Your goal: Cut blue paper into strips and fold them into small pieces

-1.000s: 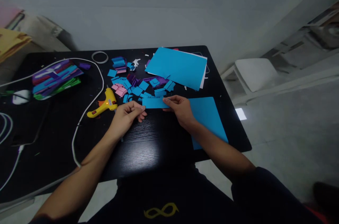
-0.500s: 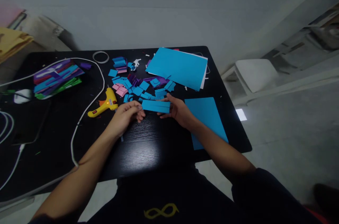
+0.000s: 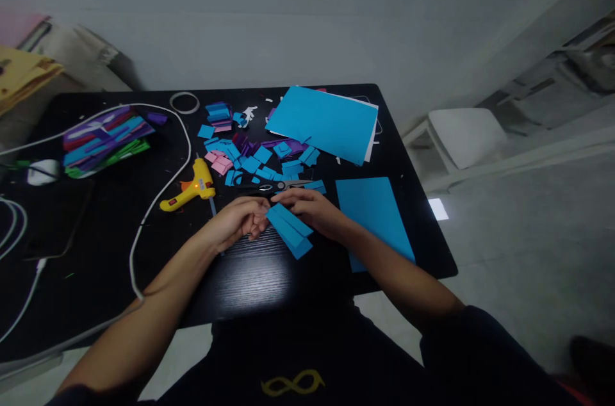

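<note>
Blue folded paper strips (image 3: 289, 230) slant over the black table, their upper left end between my hands. The fingers of my left hand (image 3: 243, 221) are curled closed on that end. My right hand (image 3: 312, 209) lies along the upper edge of the strips, its fingers reaching toward the left fingertips; whether it grips them is hard to see. Scissors (image 3: 283, 185) lie just beyond my hands, beside many small blue paper pieces (image 3: 250, 164) and some pink pieces (image 3: 220, 162). A yellow glue gun (image 3: 195, 187) rests to the left of my left hand.
Large blue sheets (image 3: 327, 124) lie at the back, another blue sheet (image 3: 377, 220) at the right under my forearm. A white cable (image 3: 137, 246) crosses the left side. Bundled strips (image 3: 108, 140), a tape ring (image 3: 184, 102) and a phone (image 3: 55, 220) are on the black table (image 3: 259, 284).
The blue strips have swung from level to slanting down toward me, their free ends fanned apart. Both hands have moved nearer each other and closer to me, uncovering the scissors.
</note>
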A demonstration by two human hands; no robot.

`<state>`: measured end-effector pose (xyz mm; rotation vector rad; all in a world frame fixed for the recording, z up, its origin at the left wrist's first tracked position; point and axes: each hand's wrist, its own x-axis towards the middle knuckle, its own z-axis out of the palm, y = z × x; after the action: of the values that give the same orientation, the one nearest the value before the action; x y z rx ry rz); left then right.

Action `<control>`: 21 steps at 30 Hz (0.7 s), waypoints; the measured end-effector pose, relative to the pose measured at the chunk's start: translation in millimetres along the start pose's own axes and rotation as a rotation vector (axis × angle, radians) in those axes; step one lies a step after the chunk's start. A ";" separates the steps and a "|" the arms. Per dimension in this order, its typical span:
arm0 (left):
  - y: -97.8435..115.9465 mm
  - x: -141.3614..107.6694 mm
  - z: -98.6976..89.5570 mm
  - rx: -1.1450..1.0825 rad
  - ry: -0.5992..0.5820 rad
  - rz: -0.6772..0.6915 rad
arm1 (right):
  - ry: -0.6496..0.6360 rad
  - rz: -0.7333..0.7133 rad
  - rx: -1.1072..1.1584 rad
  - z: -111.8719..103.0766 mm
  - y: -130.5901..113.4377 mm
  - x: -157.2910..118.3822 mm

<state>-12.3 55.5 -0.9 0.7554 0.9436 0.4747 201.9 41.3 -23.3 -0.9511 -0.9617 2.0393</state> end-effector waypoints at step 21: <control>-6.4 1.0 7.9 0.361 0.152 0.365 | 0.257 -0.252 -0.205 11.0 7.5 2.2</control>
<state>-4.8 49.1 -3.4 1.2441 1.0515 0.6975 189.7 35.8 -25.2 -1.1072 -1.1010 1.5897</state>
